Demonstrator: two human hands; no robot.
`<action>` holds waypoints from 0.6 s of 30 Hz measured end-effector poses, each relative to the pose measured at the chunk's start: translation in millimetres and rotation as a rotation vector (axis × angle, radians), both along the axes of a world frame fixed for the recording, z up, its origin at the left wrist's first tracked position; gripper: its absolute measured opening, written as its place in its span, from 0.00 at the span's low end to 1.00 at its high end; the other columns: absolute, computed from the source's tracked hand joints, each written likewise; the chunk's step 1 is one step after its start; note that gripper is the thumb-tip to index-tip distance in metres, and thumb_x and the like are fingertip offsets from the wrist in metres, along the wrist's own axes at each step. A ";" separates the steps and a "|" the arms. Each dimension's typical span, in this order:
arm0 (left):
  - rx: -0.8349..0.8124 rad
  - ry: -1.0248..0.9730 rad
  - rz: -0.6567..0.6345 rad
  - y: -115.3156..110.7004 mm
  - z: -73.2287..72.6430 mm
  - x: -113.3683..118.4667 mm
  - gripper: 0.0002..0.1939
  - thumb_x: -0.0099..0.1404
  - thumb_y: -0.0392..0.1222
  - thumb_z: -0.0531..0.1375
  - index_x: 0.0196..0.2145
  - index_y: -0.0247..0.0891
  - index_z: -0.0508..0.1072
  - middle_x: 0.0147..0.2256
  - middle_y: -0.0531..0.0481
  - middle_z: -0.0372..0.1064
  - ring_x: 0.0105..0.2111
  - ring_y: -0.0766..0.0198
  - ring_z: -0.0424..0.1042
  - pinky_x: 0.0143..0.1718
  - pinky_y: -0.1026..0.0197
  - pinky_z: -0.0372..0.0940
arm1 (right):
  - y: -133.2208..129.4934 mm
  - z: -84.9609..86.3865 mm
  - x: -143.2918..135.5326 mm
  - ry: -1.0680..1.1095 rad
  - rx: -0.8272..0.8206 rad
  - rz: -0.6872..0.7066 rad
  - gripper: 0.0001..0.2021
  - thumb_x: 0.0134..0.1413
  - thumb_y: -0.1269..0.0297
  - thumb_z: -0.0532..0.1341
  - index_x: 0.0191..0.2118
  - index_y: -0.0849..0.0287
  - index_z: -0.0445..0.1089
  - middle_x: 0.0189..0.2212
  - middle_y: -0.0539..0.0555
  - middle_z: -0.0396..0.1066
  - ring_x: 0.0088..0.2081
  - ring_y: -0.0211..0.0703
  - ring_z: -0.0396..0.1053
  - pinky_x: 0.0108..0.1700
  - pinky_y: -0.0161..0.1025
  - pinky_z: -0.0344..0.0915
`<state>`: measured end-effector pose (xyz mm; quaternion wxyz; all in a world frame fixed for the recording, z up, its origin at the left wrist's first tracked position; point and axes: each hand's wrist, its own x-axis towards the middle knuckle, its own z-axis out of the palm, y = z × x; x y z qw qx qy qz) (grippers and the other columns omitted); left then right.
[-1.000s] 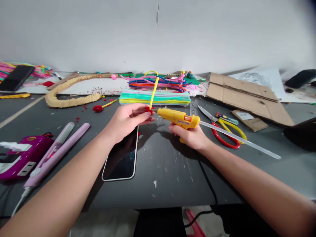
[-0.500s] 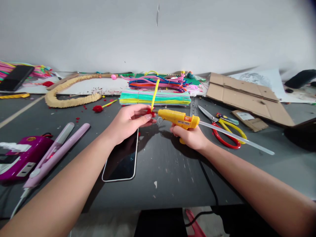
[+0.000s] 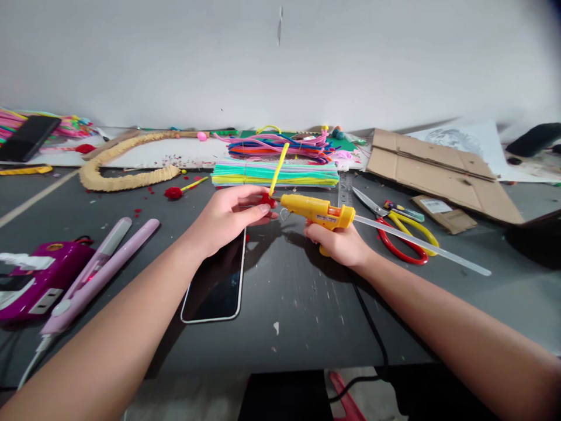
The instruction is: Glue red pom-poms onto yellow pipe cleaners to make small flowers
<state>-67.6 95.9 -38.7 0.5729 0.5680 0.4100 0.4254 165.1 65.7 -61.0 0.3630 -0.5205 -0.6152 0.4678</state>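
Observation:
Between the fingertips of my left hand (image 3: 234, 219) is a red fuzzy flower head (image 3: 269, 200), from which a yellow pipe-cleaner stem (image 3: 279, 169) sticks up, leaning right. My right hand (image 3: 337, 241) is wrapped round the handle of a yellow hot glue gun (image 3: 309, 208). Its nozzle points left and meets the red piece near the base of the stem; whether it touches is too small to tell. A long clear glue stick (image 3: 421, 244) juts from the gun's back. Below my left hand lies a phone (image 3: 214, 286) with a dark screen.
At left are a pink hair straightener (image 3: 103, 269) and a purple power socket block (image 3: 56, 269). Bundled pipe cleaners (image 3: 276, 174) lie ahead, with a finished-looking red flower (image 3: 174, 193) to their left. Scissors (image 3: 401, 234) and cardboard (image 3: 429, 169) lie right. A black cable (image 3: 368, 316) crosses the table edge.
The yellow stem has tipped a little further to the right. The glue gun and my right hand have shifted very slightly right; my left hand is nearly still.

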 end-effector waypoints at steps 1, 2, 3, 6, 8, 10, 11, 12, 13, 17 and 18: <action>0.003 0.001 0.004 -0.2 0.3 0.0 0.21 0.59 0.42 0.72 0.49 0.37 0.79 0.49 0.41 0.78 0.44 0.51 0.81 0.53 0.47 0.74 | 0.2 -0.2 0.1 0.001 -0.001 -0.001 0.07 0.50 0.64 0.60 0.25 0.56 0.63 0.23 0.46 0.60 0.28 0.38 0.59 0.30 0.38 0.56; 0.005 0.003 0.009 -0.3 0.4 0.0 0.21 0.59 0.42 0.72 0.49 0.37 0.79 0.50 0.41 0.78 0.44 0.51 0.81 0.53 0.47 0.74 | 0.4 -0.4 0.3 0.002 -0.001 -0.003 0.07 0.50 0.63 0.60 0.25 0.56 0.63 0.23 0.46 0.61 0.28 0.38 0.59 0.30 0.38 0.56; 0.006 0.006 0.013 -0.3 0.5 0.0 0.21 0.59 0.43 0.72 0.49 0.37 0.79 0.50 0.40 0.78 0.44 0.52 0.81 0.53 0.47 0.74 | 0.7 -0.7 0.4 0.001 -0.001 -0.005 0.07 0.50 0.63 0.60 0.25 0.56 0.63 0.23 0.46 0.61 0.28 0.38 0.59 0.30 0.38 0.57; 0.015 0.014 0.021 0.3 0.1 0.1 0.21 0.59 0.44 0.72 0.49 0.37 0.79 0.49 0.40 0.78 0.43 0.52 0.81 0.51 0.48 0.75 | 1.4 -1.2 0.7 0.002 0.001 -0.010 0.07 0.50 0.62 0.60 0.25 0.56 0.64 0.23 0.46 0.61 0.28 0.38 0.60 0.31 0.39 0.57; 0.026 0.020 0.026 0.7 0.2 0.1 0.21 0.59 0.45 0.72 0.49 0.37 0.80 0.49 0.40 0.78 0.43 0.52 0.81 0.50 0.48 0.75 | 1.6 -1.1 0.5 0.004 0.004 -0.008 0.07 0.50 0.63 0.60 0.25 0.56 0.64 0.23 0.46 0.61 0.28 0.39 0.60 0.31 0.39 0.57; 0.032 0.030 0.028 0.5 0.9 0.3 0.21 0.59 0.45 0.72 0.49 0.37 0.80 0.49 0.41 0.78 0.43 0.52 0.81 0.50 0.48 0.76 | 1.6 -0.7 0.1 0.009 0.014 -0.002 0.06 0.50 0.63 0.60 0.25 0.56 0.64 0.23 0.47 0.62 0.28 0.39 0.60 0.30 0.39 0.57; 0.035 0.036 0.030 0.3 1.4 0.5 0.21 0.59 0.45 0.72 0.49 0.37 0.80 0.49 0.41 0.79 0.43 0.52 0.80 0.50 0.48 0.76 | 1.5 -0.5 -0.1 0.013 0.020 0.001 0.06 0.50 0.63 0.60 0.26 0.56 0.64 0.23 0.47 0.61 0.28 0.39 0.60 0.30 0.39 0.58; 0.039 0.040 0.033 0.1 2.0 0.6 0.21 0.59 0.45 0.72 0.49 0.36 0.80 0.48 0.41 0.79 0.44 0.52 0.80 0.50 0.49 0.76 | 1.5 -0.4 -0.2 0.017 0.024 0.002 0.06 0.50 0.63 0.60 0.26 0.56 0.64 0.23 0.47 0.61 0.28 0.39 0.60 0.30 0.39 0.57; 0.043 0.043 0.036 -0.1 2.5 0.8 0.21 0.59 0.44 0.72 0.49 0.36 0.80 0.48 0.41 0.79 0.45 0.52 0.80 0.50 0.49 0.75 | 1.5 -0.4 -0.3 0.019 0.025 0.003 0.06 0.50 0.63 0.60 0.26 0.56 0.65 0.23 0.47 0.61 0.27 0.38 0.60 0.30 0.39 0.57; 0.057 0.046 0.057 -0.3 3.5 1.1 0.21 0.58 0.44 0.73 0.48 0.36 0.81 0.47 0.41 0.79 0.46 0.52 0.79 0.52 0.48 0.74 | 2.0 -1.6 0.0 0.021 0.024 0.000 0.06 0.50 0.63 0.61 0.26 0.56 0.65 0.22 0.46 0.60 0.27 0.38 0.59 0.29 0.39 0.56; 0.059 0.048 0.060 -0.3 3.6 1.1 0.21 0.57 0.44 0.73 0.47 0.36 0.81 0.46 0.41 0.80 0.46 0.52 0.79 0.53 0.48 0.74 | 2.2 -2.0 0.1 0.024 0.025 -0.002 0.06 0.50 0.63 0.61 0.26 0.56 0.65 0.22 0.46 0.60 0.27 0.38 0.59 0.29 0.39 0.56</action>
